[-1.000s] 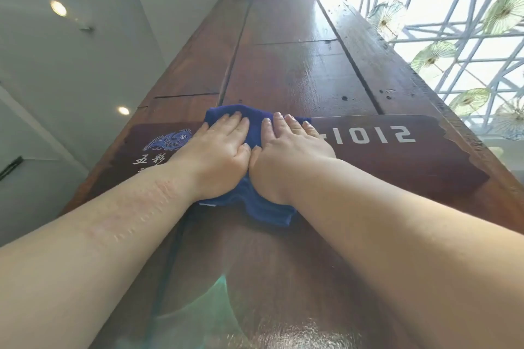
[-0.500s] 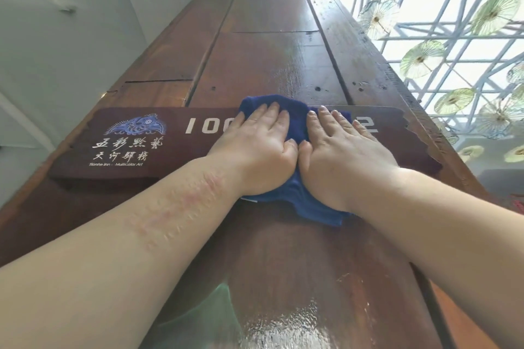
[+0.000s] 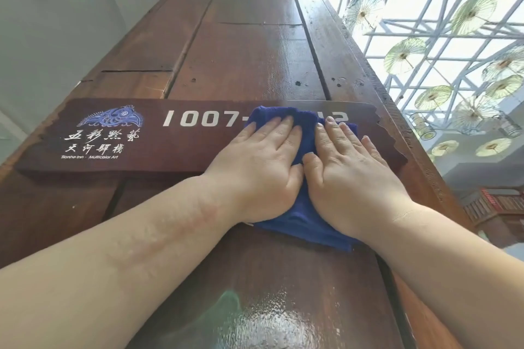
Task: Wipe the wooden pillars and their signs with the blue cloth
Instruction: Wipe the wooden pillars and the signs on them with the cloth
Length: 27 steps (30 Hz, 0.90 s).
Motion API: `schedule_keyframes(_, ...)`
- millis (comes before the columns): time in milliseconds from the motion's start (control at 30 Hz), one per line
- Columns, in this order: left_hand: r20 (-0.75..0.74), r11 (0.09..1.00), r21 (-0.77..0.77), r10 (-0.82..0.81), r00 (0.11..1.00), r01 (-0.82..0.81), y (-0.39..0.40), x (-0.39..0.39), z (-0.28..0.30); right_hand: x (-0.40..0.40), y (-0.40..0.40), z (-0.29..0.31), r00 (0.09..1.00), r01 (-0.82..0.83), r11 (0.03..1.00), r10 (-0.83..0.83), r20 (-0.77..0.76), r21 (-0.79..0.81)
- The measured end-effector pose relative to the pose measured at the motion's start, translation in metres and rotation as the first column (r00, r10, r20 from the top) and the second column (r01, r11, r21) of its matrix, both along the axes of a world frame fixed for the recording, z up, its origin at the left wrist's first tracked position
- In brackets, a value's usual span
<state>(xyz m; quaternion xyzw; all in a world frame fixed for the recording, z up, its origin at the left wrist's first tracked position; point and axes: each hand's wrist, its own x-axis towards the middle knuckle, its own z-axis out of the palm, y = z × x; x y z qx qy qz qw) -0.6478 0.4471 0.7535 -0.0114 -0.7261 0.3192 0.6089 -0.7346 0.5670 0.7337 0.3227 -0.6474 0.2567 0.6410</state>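
A tall dark wooden pillar [image 3: 249, 59] rises above me, seen from below. Across it runs a dark red sign [image 3: 175, 147] with a blue fish emblem, white characters and the number 1007 showing. The blue cloth [image 3: 303, 224] lies flat on the sign's right half and hides the rest of the number. My left hand [image 3: 258, 176] and my right hand [image 3: 351, 178] press side by side on the cloth, palms down, fingers spread upward. Part of the cloth hangs out below both wrists.
A white wall [image 3: 51, 37] stands left of the pillar. To the right, a white lattice roof [image 3: 453, 31] with several hanging green paper umbrellas lets in bright light. A wooden railing [image 3: 499, 204] shows at lower right. The pillar's lower face is glossy.
Both hands have slid the cloth to the right along the sign, uncovering the emblem, the characters and the digits 1007, and covering most of the right-hand number.
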Motion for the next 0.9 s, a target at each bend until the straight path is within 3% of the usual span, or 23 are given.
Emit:
schedule_keyframes(167, 0.071, 0.997, 0.081, -0.018, 0.997, 0.012, 0.045, -0.027, 0.032, -0.021, 0.033, 0.026, 0.994, 0.023, 0.996, -0.014, 0.104, -0.09)
schedule_keyframes(400, 0.124, 0.998, 0.059, -0.02, 0.992, 0.013, 0.073, -0.04, 0.061, -0.035, 0.055, 0.052, 0.982, 0.038, 0.992, -0.015, 0.19, -0.116)
schedule_keyframes(733, 0.122, 0.994, 0.105, -0.01, 0.992, -0.003, 0.058, -0.024, 0.084, -0.016, 0.041, 0.081, 0.967, 0.114, 0.988, -0.086, 0.24, -0.104)
schedule_keyframes(900, 0.078, 0.991, 0.134, -0.02, 0.997, 0.009, 0.02, 0.001, 0.083, 0.009, 0.006, 0.086, 0.967, 0.168, 0.986, -0.166, 0.194, 0.008)
